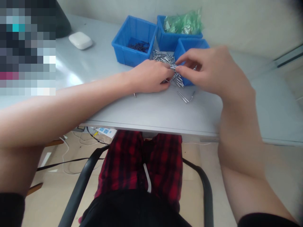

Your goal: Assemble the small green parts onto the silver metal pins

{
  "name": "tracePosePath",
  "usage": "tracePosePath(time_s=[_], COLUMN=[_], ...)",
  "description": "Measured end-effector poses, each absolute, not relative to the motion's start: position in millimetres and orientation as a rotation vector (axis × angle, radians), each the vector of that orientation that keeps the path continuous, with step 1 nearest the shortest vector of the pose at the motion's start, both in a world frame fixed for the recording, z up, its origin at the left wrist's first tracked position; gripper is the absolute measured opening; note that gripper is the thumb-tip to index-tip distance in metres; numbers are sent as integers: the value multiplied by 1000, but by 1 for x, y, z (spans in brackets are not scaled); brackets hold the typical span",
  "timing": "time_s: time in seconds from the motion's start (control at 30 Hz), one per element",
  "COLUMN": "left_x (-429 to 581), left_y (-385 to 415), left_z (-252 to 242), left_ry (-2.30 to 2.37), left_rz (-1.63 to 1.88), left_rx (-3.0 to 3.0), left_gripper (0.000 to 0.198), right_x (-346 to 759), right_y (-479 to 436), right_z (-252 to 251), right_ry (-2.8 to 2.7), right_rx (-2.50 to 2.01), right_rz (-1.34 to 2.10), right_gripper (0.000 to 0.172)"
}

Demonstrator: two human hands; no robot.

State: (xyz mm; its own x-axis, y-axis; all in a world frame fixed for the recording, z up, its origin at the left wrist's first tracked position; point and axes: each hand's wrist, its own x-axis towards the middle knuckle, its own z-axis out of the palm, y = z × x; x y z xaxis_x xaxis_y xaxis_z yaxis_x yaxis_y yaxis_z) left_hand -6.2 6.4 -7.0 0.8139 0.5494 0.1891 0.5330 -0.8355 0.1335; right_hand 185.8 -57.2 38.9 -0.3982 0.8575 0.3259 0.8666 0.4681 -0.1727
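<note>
A heap of thin silver rivets (178, 78) lies on the grey table between the blue bins. My left hand (155, 75) rests at the heap's near left side, its fingers curled down among the rivets; what they hold is hidden. From the right, my right hand (201, 67) reaches over the heap with thumb and index finger pinched at the end of a rivet (173, 66), close to the left fingertips. A few loose rivets (183, 97) lie nearer the table's front edge, below my right hand. Another small metal piece (135, 95) shows under my left wrist.
A blue bin (120, 52) with dark screws stands behind my left hand. Another blue bin (165, 42) holds green plastic bags (184, 22). A third blue bin (180, 50) is partly behind my right hand. A white rounded case (80, 40) sits at the left.
</note>
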Motion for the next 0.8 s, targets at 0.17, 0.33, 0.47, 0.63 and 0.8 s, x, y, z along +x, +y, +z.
tracePosePath(time_s=[0.17, 0.33, 0.47, 0.63, 0.8], left_x=[-8, -9, -10, -8, -6], left_y=[7, 5, 4, 7, 10], left_z=[-7, -5, -5, -8, -12], left_ry=[851, 846, 832, 802, 842], left_rz=[330, 252, 252, 280, 314], left_rx=[2932, 3003, 3045, 3041, 2975], left_gripper=[41, 45, 44, 39, 36], right_x=[187, 187, 187, 187, 188], right_y=[-57, -57, -56, -56, -55], right_z=[38, 38, 38, 37, 36], right_ry=[-2347, -2352, -2358, -2371, -2359], right_rx=[-1422, -1419, -1424, -1407, -1404], right_rz=[-37, -46, -39, -76, -68], right_gripper=[16, 16, 16, 15, 15])
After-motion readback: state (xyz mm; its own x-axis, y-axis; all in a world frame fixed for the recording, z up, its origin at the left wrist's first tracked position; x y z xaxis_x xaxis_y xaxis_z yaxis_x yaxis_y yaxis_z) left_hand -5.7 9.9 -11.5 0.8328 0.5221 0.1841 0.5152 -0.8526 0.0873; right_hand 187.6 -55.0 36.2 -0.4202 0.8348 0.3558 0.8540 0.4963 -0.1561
